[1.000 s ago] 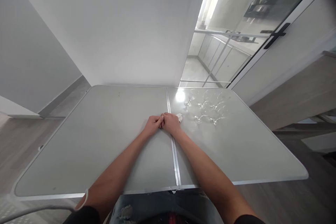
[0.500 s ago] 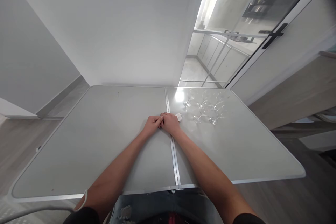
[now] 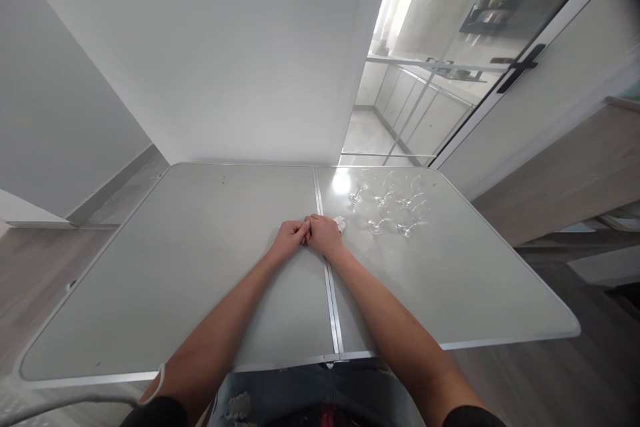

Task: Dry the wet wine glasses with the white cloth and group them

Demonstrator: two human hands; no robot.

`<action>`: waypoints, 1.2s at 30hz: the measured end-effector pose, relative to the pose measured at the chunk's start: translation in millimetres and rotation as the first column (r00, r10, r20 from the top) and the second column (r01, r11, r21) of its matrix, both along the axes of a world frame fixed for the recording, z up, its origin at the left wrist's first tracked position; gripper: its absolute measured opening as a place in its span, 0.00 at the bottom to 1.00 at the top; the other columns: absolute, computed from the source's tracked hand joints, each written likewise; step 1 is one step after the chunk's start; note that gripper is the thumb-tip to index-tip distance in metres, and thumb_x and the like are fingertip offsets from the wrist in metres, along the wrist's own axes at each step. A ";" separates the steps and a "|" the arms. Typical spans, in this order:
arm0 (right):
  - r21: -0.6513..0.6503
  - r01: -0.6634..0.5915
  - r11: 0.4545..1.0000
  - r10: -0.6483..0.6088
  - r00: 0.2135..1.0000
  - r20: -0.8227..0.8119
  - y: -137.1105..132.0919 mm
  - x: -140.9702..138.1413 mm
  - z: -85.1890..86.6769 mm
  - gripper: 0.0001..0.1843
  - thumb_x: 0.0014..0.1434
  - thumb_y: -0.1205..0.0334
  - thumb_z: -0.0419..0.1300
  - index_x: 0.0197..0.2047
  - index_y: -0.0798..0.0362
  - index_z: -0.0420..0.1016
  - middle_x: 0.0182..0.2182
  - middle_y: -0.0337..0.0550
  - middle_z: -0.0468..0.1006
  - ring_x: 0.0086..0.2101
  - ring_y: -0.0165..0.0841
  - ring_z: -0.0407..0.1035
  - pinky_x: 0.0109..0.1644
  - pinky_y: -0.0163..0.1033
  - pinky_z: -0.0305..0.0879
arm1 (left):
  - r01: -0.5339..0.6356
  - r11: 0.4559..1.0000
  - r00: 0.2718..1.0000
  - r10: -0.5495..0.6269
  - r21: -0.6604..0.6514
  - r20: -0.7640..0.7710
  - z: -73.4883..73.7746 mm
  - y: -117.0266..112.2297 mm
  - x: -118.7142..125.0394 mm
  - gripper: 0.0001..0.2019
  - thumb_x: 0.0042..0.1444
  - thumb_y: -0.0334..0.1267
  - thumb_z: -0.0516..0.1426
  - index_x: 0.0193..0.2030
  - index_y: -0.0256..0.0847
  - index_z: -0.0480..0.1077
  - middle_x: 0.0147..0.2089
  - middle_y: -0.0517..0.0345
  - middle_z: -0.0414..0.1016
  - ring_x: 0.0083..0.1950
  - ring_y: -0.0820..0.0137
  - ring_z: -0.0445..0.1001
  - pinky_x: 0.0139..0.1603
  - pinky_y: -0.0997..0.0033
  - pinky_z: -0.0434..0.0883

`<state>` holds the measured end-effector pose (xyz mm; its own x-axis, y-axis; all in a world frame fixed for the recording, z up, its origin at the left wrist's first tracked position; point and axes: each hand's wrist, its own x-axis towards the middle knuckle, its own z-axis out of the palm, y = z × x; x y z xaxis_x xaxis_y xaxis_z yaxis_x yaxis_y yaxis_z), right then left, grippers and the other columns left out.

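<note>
Both hands rest at the centre of the frame on the grey surface (image 3: 200, 267), knuckle to knuckle over its metal seam (image 3: 331, 300). The left hand (image 3: 289, 240) has its fingers curled together into a loose fist, and nothing shows inside it. The right hand (image 3: 325, 235) is also curled, and a small white cloth (image 3: 340, 223) pokes out just past its far edge, touching it; whether the fingers are clamped on the cloth or only lie against it cannot be told.

The likeliest trouble, in my judgement, sits just right of centre: about 6 clear stemmed glasses (image 3: 387, 208) stand in 2 close rows near the right hand. They are nearly invisible against the pale surface and the glare spot (image 3: 342, 182), so a sweep of the right hand or forearm toward the right of the frame could tip one into its neighbours. The raised seam could also snag the cloth if it were dragged across.

Elsewhere, a white wall (image 3: 225, 47) fills the upper left, and a glass door with a black handle (image 3: 517, 68) takes the upper right. A wooden floor shows at both lower edges. Nothing lies between the hands and the glasses.
</note>
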<state>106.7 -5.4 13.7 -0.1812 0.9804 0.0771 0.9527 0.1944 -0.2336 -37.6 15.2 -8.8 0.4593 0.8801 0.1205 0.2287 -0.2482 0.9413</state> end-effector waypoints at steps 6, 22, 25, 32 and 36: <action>-0.003 0.004 1.000 -0.004 1.000 0.015 0.2 -0.5 0.5 0.11 0.65 0.60 0.55 0.40 0.51 0.78 0.38 0.45 0.80 0.37 0.35 0.73 0.36 0.37 0.56 | -0.005 1.000 1.000 0.005 0.004 -0.018 2.5 -0.6 -0.2 0.28 0.65 0.54 0.50 0.19 0.38 0.67 0.18 0.62 0.63 0.23 0.74 0.60 0.28 0.73 0.57; 0.008 0.008 1.000 -0.008 1.000 0.000 0.8 -0.4 -1.8 0.11 0.65 0.59 0.55 0.39 0.52 0.79 0.37 0.46 0.80 0.36 0.34 0.72 0.36 0.37 0.54 | -0.013 1.000 1.000 0.013 0.000 -0.017 0.8 0.9 0.3 0.27 0.65 0.54 0.50 0.19 0.38 0.67 0.18 0.62 0.63 0.23 0.74 0.60 0.28 0.73 0.58; 0.007 0.006 1.000 -0.006 1.000 0.001 0.9 0.0 -2.3 0.11 0.66 0.59 0.55 0.40 0.52 0.79 0.38 0.45 0.80 0.36 0.34 0.72 0.36 0.37 0.55 | -0.008 1.000 1.000 0.008 0.005 -0.020 0.1 1.4 -0.1 0.27 0.65 0.53 0.50 0.20 0.38 0.67 0.18 0.62 0.63 0.23 0.75 0.60 0.28 0.73 0.58; 0.044 0.002 0.999 0.000 1.000 -0.028 1.7 2.0 -6.5 0.10 0.65 0.59 0.56 0.38 0.51 0.78 0.38 0.45 0.80 0.37 0.35 0.73 0.37 0.37 0.56 | -0.008 1.000 1.000 0.008 0.005 -0.007 -2.4 4.7 -1.9 0.27 0.65 0.53 0.51 0.19 0.37 0.67 0.19 0.62 0.63 0.24 0.75 0.61 0.28 0.74 0.58; 0.045 0.028 0.999 -0.027 0.999 -0.019 3.4 -2.5 -4.8 0.11 0.66 0.59 0.55 0.41 0.52 0.78 0.40 0.47 0.81 0.39 0.36 0.74 0.40 0.38 0.58 | -0.058 0.998 0.998 0.060 -0.030 0.036 -1.8 6.8 -2.0 0.26 0.64 0.53 0.52 0.20 0.37 0.68 0.19 0.62 0.63 0.23 0.74 0.61 0.27 0.74 0.58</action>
